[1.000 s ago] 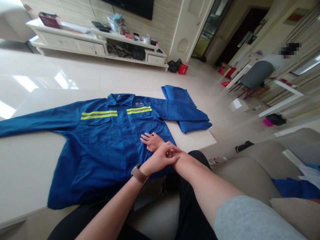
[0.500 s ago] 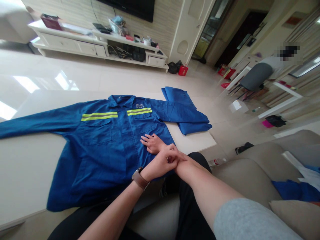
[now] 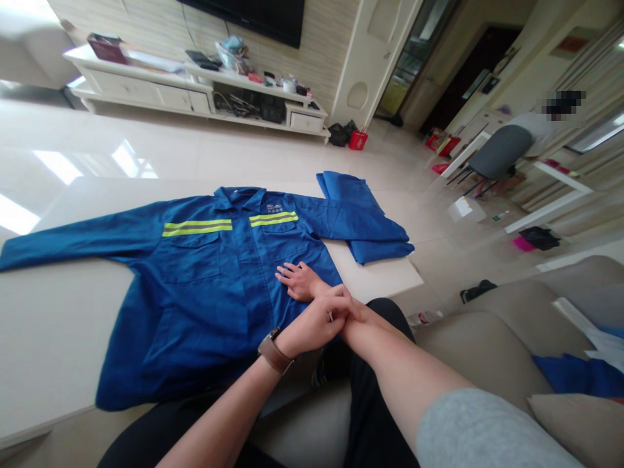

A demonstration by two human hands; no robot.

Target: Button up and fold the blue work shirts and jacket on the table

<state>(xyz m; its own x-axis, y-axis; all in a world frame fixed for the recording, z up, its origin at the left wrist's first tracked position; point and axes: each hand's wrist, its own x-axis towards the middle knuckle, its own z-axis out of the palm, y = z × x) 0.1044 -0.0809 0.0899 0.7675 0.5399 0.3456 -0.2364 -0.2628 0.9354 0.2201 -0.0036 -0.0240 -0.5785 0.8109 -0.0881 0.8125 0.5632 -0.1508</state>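
A blue work jacket (image 3: 209, 312) lies spread on the pale table, collar at the far side, with yellow-and-grey reflective strips across the chest. My right hand (image 3: 298, 281) rests flat on the jacket's front, fingers spread, holding nothing. Crossing over it, my left hand (image 3: 324, 318) has its fingers bent and pressed on my right forearm (image 3: 380, 338), just behind the wrist. A brown-strapped watch (image 3: 275, 351) is on my left wrist. Beyond the jacket's right-hand sleeve, a folded blue garment (image 3: 353, 188) lies partly under that sleeve.
The white table (image 3: 43, 338) carries the clothes. A grey-beige sofa (image 3: 468, 351) is at the right, with blue cloth (image 3: 578, 375) on it. A low TV cabinet (image 3: 136, 88) stands across the floor. At the far right a person sits on a grey chair (image 3: 502, 153).
The fingers of my left hand have shifted slightly on my right forearm. My right hand stays on the jacket. The view has moved a little.
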